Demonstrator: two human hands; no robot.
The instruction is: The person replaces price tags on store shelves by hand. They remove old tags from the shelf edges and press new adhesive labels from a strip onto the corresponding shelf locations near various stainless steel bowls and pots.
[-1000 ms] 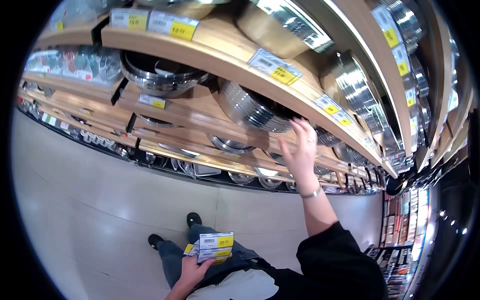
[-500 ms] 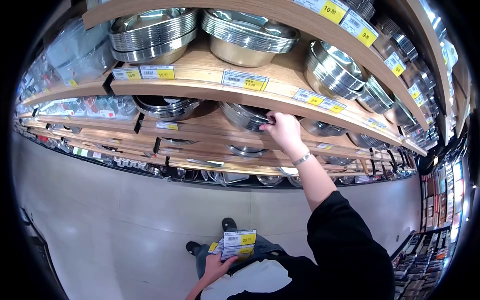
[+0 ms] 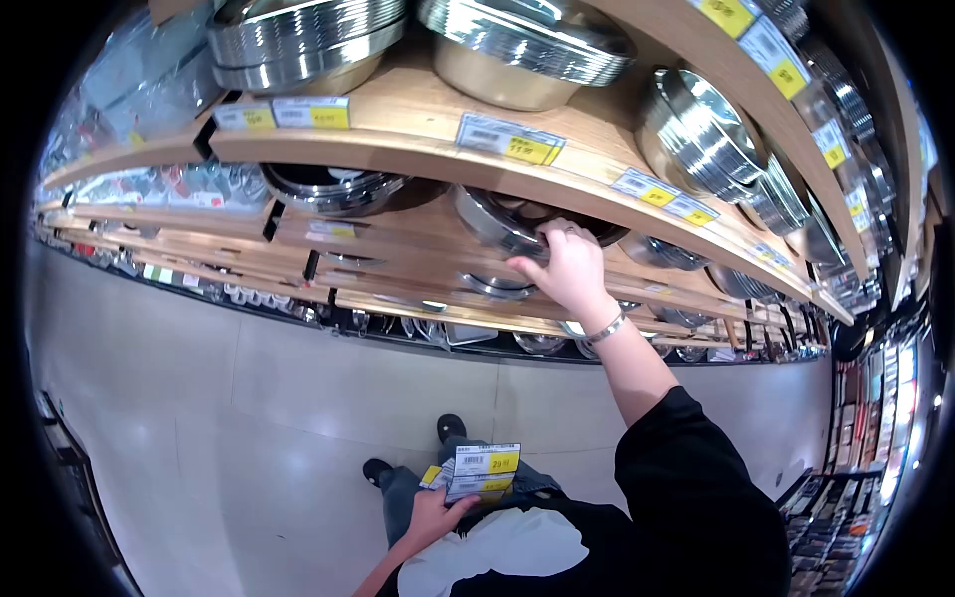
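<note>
My right hand [image 3: 560,271] reaches up under a wooden shelf [image 3: 418,149] and grips the rim of a stack of steel bowls [image 3: 492,221] on the second shelf. A bracelet sits on that wrist, and the sleeve is black. Low in the view, my left hand [image 3: 436,512] holds a small stack of price labels [image 3: 479,472], white with barcodes and yellow price fields, close to my waist.
Wooden shelves run across the view, loaded with stacked steel bowls and pans [image 3: 517,45]. Yellow price tags [image 3: 509,139] line the shelf edges. Below lies a pale tiled floor [image 3: 249,418]. More shelving with goods [image 3: 846,438] stands at the right.
My right hand went from open in front of the shelf to gripping the rim of the bowl stack, then shifted slightly lower. The view tilted upward. The left hand kept holding the labels.
</note>
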